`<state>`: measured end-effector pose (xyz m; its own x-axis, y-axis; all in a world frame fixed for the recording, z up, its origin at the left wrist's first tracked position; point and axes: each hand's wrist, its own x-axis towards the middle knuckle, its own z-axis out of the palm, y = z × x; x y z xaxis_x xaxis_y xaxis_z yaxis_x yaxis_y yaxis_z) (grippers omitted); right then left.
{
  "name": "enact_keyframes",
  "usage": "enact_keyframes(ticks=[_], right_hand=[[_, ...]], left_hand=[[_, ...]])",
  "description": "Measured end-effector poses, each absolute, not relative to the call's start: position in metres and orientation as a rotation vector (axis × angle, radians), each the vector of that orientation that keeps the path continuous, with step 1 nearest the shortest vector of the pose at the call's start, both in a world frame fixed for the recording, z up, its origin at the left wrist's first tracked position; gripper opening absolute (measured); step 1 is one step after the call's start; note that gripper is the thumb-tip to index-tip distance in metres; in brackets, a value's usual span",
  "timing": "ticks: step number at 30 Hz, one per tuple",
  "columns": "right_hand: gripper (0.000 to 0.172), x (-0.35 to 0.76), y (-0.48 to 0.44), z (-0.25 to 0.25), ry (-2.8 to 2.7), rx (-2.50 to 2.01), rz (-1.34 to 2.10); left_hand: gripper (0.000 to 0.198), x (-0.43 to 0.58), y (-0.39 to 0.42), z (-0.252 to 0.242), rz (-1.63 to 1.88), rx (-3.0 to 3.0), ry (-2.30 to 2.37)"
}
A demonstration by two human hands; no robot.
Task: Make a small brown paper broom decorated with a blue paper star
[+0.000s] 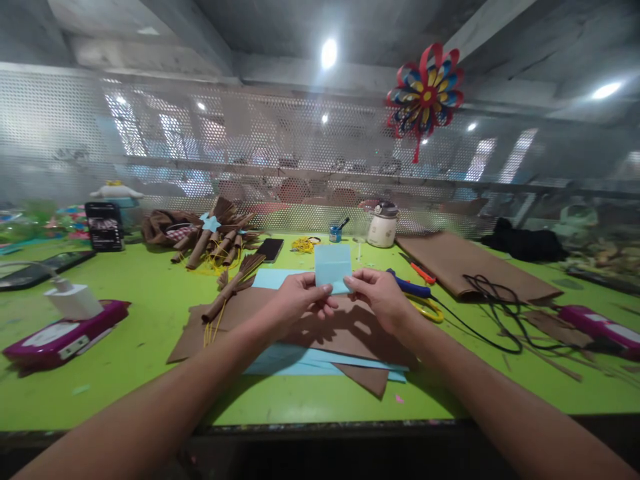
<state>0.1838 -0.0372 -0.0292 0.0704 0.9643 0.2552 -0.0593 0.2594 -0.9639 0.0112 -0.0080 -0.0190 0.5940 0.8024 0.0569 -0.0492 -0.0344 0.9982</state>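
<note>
A small light-blue piece of paper [333, 261] with a crease across it is held up between my two hands. My left hand [304, 295] pinches its lower left corner between thumb and fingers. At the lower right corner, my right hand [376, 293] grips the same paper. Beneath both hands lie sheets of brown paper [280, 320] and light-blue paper [285, 360] on the green table. Just past my right hand sit a blue-handled tool [413, 287] with a cord and yellow-handled scissors [430, 310].
Rolled brown paper bundles [215, 243] lie at the back left near a phone [271, 250]. Purple power strips [65, 337] flank the table. A beige jug [383, 227], a blue jar [335, 233], a folded brown sheet [475, 263] and a black cable [495, 307] are further back.
</note>
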Motion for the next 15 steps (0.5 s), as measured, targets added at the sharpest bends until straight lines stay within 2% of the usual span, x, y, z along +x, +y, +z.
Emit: enact_keyframes(ticks=[11,15], right_hand=[[0.038,0.179,-0.046,-0.022,-1.224,-1.025,1.18],[0.033,0.175,-0.049,-0.022,-1.337,-0.995,1.194]], left_hand=[[0.022,0.011,-0.009,-0.016,0.796,1.425,0.686],[0.024,0.012,-0.009,-0.017,0.81,1.443,0.639]])
